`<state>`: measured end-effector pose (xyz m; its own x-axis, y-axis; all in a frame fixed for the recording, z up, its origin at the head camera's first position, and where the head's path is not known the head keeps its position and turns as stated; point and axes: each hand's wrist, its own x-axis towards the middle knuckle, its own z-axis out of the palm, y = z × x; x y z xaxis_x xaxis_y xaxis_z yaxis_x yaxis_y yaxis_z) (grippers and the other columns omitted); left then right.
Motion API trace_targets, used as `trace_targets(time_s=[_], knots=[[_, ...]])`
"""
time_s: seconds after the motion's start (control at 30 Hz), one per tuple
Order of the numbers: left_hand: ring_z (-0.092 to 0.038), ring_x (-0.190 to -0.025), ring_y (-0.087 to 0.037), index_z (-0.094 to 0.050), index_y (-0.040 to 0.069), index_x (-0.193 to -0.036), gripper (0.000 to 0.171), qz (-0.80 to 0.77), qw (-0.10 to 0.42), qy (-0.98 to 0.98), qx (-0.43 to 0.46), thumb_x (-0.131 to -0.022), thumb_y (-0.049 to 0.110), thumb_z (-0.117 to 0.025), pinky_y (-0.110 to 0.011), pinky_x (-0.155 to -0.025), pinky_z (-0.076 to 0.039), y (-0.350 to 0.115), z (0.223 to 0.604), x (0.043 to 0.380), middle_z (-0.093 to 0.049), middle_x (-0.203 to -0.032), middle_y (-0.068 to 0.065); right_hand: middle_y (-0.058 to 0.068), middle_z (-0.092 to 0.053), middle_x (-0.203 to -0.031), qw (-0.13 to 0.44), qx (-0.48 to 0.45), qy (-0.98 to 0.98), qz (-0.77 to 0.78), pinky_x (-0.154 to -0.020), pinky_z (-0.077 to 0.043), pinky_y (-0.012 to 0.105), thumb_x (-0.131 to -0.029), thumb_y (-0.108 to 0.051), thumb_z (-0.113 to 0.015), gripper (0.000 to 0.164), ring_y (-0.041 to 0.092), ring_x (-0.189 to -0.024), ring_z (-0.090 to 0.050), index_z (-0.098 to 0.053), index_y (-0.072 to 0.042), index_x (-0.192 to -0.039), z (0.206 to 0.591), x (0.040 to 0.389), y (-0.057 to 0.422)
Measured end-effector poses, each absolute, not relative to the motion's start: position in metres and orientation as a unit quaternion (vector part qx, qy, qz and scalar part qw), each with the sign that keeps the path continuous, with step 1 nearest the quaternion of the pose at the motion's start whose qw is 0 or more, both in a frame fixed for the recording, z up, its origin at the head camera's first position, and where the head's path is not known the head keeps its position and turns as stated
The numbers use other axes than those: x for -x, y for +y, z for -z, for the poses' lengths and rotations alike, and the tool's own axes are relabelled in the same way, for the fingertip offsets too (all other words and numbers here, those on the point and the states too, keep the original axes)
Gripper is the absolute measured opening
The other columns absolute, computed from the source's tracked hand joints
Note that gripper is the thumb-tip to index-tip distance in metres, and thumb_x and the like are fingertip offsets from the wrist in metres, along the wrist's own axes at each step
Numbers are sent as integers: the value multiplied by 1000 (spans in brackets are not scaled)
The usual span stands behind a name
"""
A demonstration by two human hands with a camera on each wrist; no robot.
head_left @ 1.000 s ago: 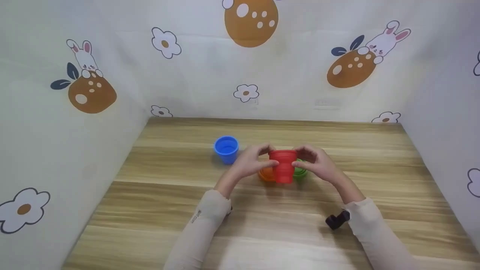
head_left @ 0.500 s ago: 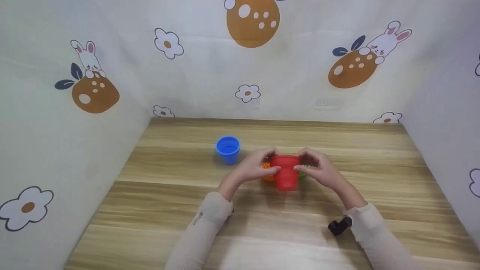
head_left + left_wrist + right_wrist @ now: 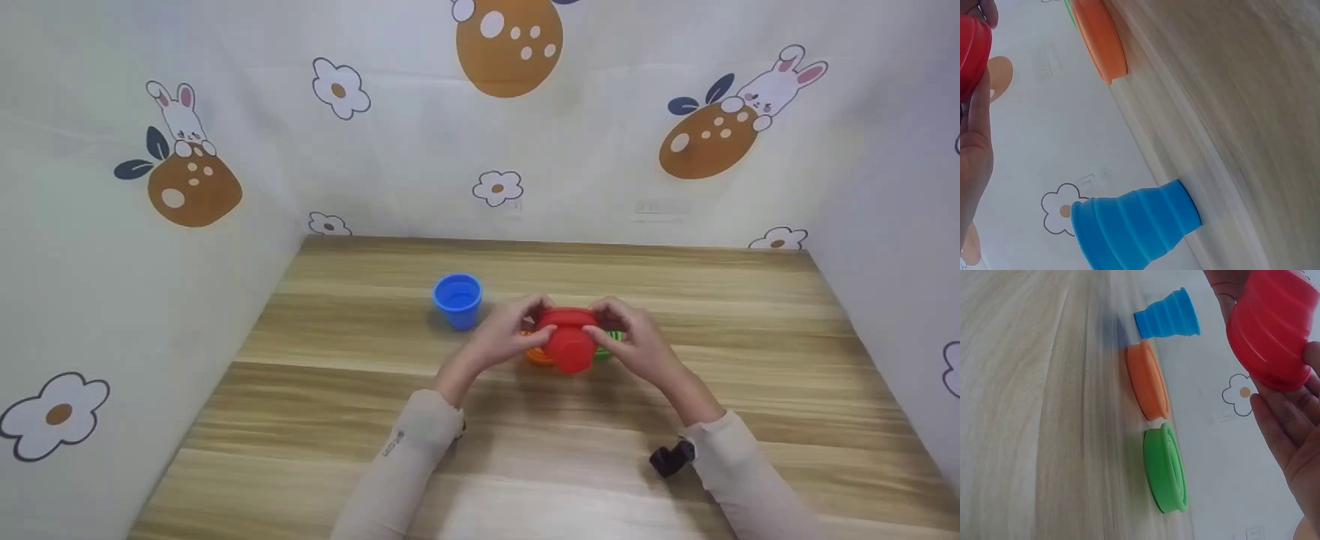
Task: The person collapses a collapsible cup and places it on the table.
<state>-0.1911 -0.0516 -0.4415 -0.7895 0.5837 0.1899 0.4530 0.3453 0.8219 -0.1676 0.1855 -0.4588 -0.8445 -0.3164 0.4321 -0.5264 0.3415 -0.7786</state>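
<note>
1. Head view: A person in light sleeves grips a red collapsible cup (image 3: 570,349) in both hands, the left hand (image 3: 506,330) on one side and the right hand (image 3: 637,337) on the other, thumbs on the near face. The cup is tilted, its base toward the person. A blue collapsible cup (image 3: 457,304) stands upright on the wood-grain tabletop (image 3: 322,427) near the left hand, and an orange collapsed cup (image 3: 538,355) and a green collapsed cup (image 3: 609,346) show partly behind the red one.

2. Left wrist view: Fingers of the left hand press against the red cup, cut off at the frame's edge. The blue cup stands extended, its ringed wall in sight; the orange one lies folded flat.

3. Right wrist view: The right hand grasps the red cup above the tabletop, touching none of the others. Blue, orange and green sit in a row, orange in the middle.
</note>
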Motion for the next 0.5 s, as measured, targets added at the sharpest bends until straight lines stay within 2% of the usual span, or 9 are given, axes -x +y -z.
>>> trace_targets(time_s=[0.13,0.23,0.33,0.43,0.5], knots=[[-63,-95,-20,-60,3,-114,21,-475,41,821,-313,-95,12,-63,-27,-85,-60,-47,440,192,-68,-106,-13,13,-73,-93,137,-243,-825,-491,-75,-55,12,-90,0,-69,16,-1,-85,-64,-65,3,-105,457,169,181],[-63,-96,-20,-59,3,-116,22,-477,31,827,-296,-97,13,-62,-27,-87,-59,-43,440,193,-68,-107,-13,11,-73,-95,130,-229,-827,-496,-75,-55,13,-94,-4,-66,16,-1,-83,-64,-65,3,-108,457,171,179],[-63,-97,-17,-59,6,-117,21,-477,37,834,-275,-98,14,-61,-25,-87,-59,-40,441,195,-68,-107,-10,4,-72,-98,77,-222,-804,-546,-78,-55,14,-97,-4,-61,22,1,-87,-64,-62,8,-115,457,172,182],[-64,-96,-17,-59,4,-118,21,-476,31,839,-263,-98,13,-60,-24,-86,-59,-39,440,197,-69,-107,-11,-6,-69,-104,9,-213,-754,-622,-82,-57,16,-98,0,-56,31,1,-94,-65,-52,16,-125,458,172,185],[-65,-97,-19,-59,3,-118,22,-476,22,839,-261,-99,13,-59,-25,-86,-59,-39,437,199,-69,-107,-13,-10,-67,-107,-16,-207,-726,-656,-85,-57,18,-98,1,-54,36,2,-99,-65,-46,18,-129,457,173,185]])
